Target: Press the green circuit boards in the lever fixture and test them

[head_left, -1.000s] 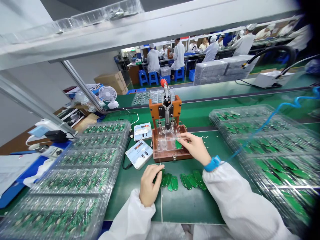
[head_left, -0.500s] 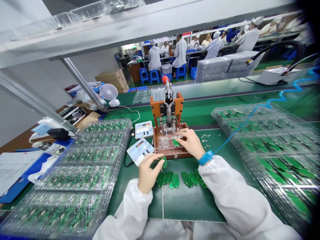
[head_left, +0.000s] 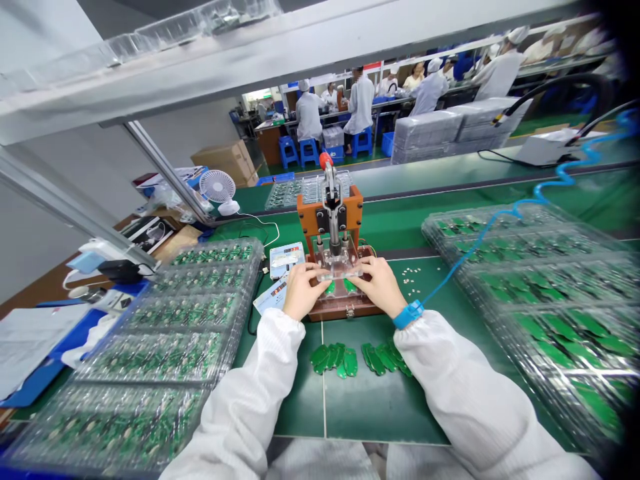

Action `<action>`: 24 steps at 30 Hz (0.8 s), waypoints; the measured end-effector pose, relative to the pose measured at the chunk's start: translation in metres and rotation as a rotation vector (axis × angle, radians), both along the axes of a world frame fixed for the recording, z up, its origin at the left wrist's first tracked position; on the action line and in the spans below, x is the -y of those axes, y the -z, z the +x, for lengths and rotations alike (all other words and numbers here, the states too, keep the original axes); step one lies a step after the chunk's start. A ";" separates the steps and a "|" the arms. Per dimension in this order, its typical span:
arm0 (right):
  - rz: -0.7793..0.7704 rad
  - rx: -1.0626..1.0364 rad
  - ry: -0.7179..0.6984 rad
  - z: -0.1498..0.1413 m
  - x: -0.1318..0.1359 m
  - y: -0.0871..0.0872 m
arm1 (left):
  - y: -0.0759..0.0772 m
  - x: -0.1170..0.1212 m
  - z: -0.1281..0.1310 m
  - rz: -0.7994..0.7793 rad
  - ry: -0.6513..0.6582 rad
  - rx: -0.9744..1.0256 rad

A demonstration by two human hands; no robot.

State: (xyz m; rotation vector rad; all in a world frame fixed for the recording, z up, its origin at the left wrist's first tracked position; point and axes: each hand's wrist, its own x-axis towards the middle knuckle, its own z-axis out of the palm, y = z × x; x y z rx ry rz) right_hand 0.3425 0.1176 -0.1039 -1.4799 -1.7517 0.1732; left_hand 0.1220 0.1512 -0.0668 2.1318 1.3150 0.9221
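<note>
A toggle-clamp test fixture [head_left: 331, 217] with an orange frame and red-tipped lever stands before me. My left hand [head_left: 303, 288] is closed at the fixture's left side, its fingers pinching a green circuit board [head_left: 329, 288] on the bed. On the right side, my right hand [head_left: 379, 285] pinches a second green circuit board [head_left: 349, 286], and a blue wrist strap [head_left: 409, 314] is round that wrist. The clear press plate [head_left: 339, 263] sits just behind the fingertips. Nearer to me, two rows of loose green boards [head_left: 334, 360] lie on the green mat.
Clear trays of boards stand left [head_left: 165, 340] and right [head_left: 540, 287]. Two display meters [head_left: 287, 259] sit left of the fixture, partly behind my left hand. A small fan [head_left: 219, 187] stands behind. The blue coiled cord [head_left: 465, 257] crosses on the right. Co-workers sit far back.
My left hand has moved forward from above the loose boards to the fixture, bringing its board onto the bed's left side. My right hand stays at the right-side board.
</note>
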 end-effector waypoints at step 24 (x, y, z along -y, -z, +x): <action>0.074 -0.172 0.000 -0.005 0.011 -0.014 | 0.022 0.016 -0.008 0.186 -0.039 0.014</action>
